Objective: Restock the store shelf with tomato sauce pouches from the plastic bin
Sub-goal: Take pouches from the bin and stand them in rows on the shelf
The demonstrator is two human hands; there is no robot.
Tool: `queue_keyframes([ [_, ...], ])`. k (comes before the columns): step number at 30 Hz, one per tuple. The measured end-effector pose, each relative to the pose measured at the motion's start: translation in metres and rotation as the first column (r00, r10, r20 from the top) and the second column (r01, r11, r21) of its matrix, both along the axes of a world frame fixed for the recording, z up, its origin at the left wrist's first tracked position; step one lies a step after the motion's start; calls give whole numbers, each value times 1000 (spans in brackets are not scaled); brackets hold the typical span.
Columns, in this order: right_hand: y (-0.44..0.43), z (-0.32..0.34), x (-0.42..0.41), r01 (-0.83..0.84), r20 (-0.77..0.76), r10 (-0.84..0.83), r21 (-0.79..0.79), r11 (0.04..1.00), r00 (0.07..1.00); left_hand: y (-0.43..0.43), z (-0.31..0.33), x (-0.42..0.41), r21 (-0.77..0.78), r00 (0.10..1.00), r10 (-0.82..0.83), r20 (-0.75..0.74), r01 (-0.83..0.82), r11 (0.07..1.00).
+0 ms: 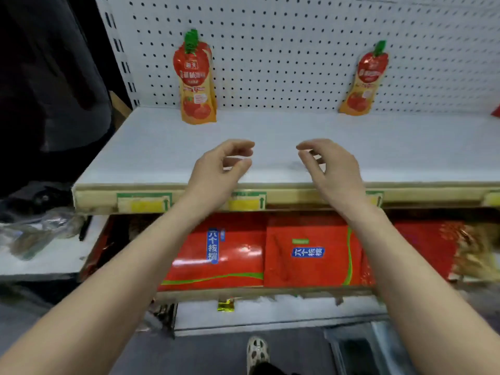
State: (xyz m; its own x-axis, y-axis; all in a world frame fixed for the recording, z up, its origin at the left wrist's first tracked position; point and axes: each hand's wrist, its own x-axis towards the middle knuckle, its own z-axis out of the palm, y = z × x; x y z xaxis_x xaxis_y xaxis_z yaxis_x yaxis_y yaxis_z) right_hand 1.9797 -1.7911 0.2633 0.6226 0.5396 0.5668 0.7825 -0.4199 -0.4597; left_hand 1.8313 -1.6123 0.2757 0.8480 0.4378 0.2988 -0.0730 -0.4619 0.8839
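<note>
Two red and orange tomato sauce pouches with green caps stand upright against the white pegboard at the back of the white shelf (270,133). One pouch (197,85) is at the left, the other pouch (365,82) at the right and slightly tilted. My left hand (221,166) and my right hand (330,163) hover side by side over the shelf's front middle, fingers loosely curled, holding nothing. A clear plastic bin (354,347) shows at the bottom right on the floor; its contents cannot be made out.
Red gift boxes (305,253) fill the lower shelf under my forearms. Yellow price tags (147,205) line the shelf's front edge. A dark-clothed person (51,77) stands at the left. My shoe (257,353) is on the grey floor below.
</note>
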Motion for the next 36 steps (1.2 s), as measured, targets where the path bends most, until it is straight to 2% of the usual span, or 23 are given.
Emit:
queue_keyframes([
  [6,-140,-57,-54,279,91,-285,73,958,954,-109,-35,-9,1,965,-260,-45,260,966],
  [8,-183,-82,-69,358,44,-362,66,931,931,-145,-57,-4,7,932,-348,-105,350,937],
  [11,-249,-134,-91,495,-122,-491,5,869,863,-200,-96,10,9,862,-464,-202,476,880],
  [14,-317,-200,-110,624,-347,-620,-117,773,704,-259,-140,30,-26,770,-554,-316,577,816],
  [17,-386,-254,-127,698,-555,-701,-273,662,448,-319,-188,54,-37,663,-597,-452,655,755],
  [20,-454,-288,-120,703,-642,-724,-393,593,252,-383,-234,83,-55,569,-581,-582,685,726],
  [23,-516,-313,-84,717,-674,-725,-434,545,142,-447,-273,117,-73,499,-561,-661,701,709],
  [25,-551,-331,-46,709,-663,-740,-466,529,116,-487,-299,146,-57,470,-557,-685,727,684],
  [30,-614,-394,60,653,-641,-766,-561,508,46,-574,-358,223,98,449,-515,-730,815,571],
  [33,-629,-436,109,539,-604,-796,-679,498,-25,-609,-397,261,199,483,-510,-711,835,513],
  [36,-629,-472,132,377,-568,-822,-768,518,-30,-634,-435,285,296,490,-442,-751,849,438],
])
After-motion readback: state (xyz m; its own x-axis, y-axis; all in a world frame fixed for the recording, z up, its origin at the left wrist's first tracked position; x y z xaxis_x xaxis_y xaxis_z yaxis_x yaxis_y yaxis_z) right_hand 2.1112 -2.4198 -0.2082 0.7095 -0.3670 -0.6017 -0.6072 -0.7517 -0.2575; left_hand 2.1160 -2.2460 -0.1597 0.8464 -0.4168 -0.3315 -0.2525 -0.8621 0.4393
